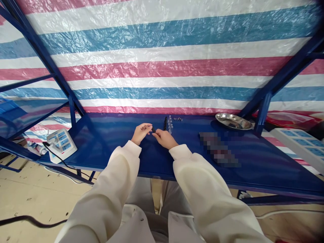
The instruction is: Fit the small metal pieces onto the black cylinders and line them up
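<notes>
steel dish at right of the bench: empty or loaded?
Appears empty. The steel dish sits upright on the blue bench, and its visible inner surface shows only shine, with no parts in it; the far-side interior is hard to see.

Head camera looks forward and down, close over a blue bench (pixel 121 152).
</notes>
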A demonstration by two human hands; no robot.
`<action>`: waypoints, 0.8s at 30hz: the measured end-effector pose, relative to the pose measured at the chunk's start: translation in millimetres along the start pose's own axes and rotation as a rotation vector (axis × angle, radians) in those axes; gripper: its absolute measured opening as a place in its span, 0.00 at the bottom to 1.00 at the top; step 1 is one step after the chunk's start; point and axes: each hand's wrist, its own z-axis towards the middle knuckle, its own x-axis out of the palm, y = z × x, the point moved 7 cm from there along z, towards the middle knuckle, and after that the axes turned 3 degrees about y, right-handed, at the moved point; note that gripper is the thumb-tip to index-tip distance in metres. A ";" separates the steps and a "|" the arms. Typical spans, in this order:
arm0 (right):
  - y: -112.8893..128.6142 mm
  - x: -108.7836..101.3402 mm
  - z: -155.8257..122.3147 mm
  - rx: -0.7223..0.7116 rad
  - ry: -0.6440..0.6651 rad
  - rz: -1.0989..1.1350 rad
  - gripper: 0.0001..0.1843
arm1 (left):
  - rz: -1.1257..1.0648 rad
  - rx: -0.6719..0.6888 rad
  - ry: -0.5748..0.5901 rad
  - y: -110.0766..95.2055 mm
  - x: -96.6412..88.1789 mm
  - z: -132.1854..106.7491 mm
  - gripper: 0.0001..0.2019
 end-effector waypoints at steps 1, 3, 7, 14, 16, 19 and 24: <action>0.2 -0.6 0.0 -0.002 -0.007 0.007 0.12 | -0.007 -0.007 0.019 0.5 1.7 -0.2 0.19; 0.8 -1.6 -0.2 -0.011 -0.018 0.028 0.12 | -0.029 -0.014 0.027 2.0 2.1 0.2 0.20; 1.2 -5.6 -0.9 -0.028 -0.066 0.059 0.12 | -0.074 -0.028 0.028 6.2 1.1 1.9 0.20; 0.6 -7.3 -1.1 -0.067 -0.120 0.061 0.13 | 0.029 -0.047 0.114 7.4 7.2 0.4 0.17; -0.4 -6.7 -0.6 -0.067 -0.120 0.042 0.13 | 0.074 -0.034 0.129 5.7 8.0 -0.8 0.17; -2.5 -5.6 0.4 -0.051 -0.103 0.003 0.12 | 0.117 -0.016 0.153 4.7 10.3 -2.0 0.17; -3.1 -6.3 0.6 -0.037 -0.102 -0.023 0.16 | 0.173 0.041 0.098 5.6 5.6 2.5 0.14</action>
